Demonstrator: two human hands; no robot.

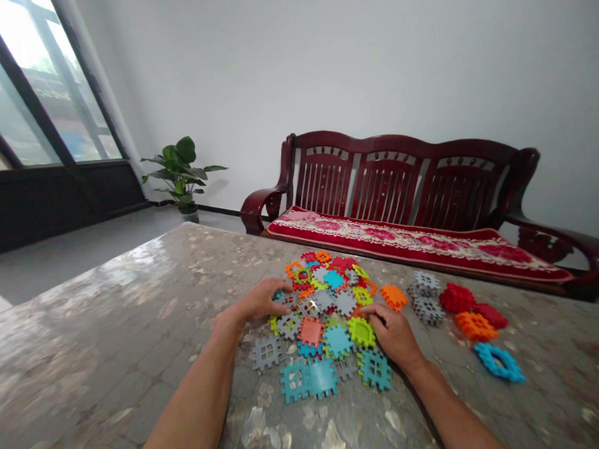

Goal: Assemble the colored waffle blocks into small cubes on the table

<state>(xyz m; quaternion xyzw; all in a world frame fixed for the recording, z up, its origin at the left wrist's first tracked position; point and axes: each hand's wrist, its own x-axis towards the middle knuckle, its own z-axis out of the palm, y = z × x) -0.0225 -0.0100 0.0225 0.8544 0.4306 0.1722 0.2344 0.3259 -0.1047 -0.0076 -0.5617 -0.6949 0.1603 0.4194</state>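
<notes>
Left hand [260, 300] at tile pile [337, 340], grip spread apart; right hand [394, 329] beside green tile [362, 331], grip can't tell; grey stack [427, 310] farther right.

20+ tiles [311, 332], 2 hands [396, 331], 1 tbl [111, 352], 1 bench [335, 139], 1 plant [181, 171].

Mid-frame, multicoloured notched plastic tiles [344, 303] look smooth; the grey patterned worktop [136, 351] shines; upper right, the dark-red wooden settee [392, 145] looks glossy.

daylight from overexposed window [53, 89], left | glare on tabletop [130, 338] | soft detail | edges stretched
</notes>
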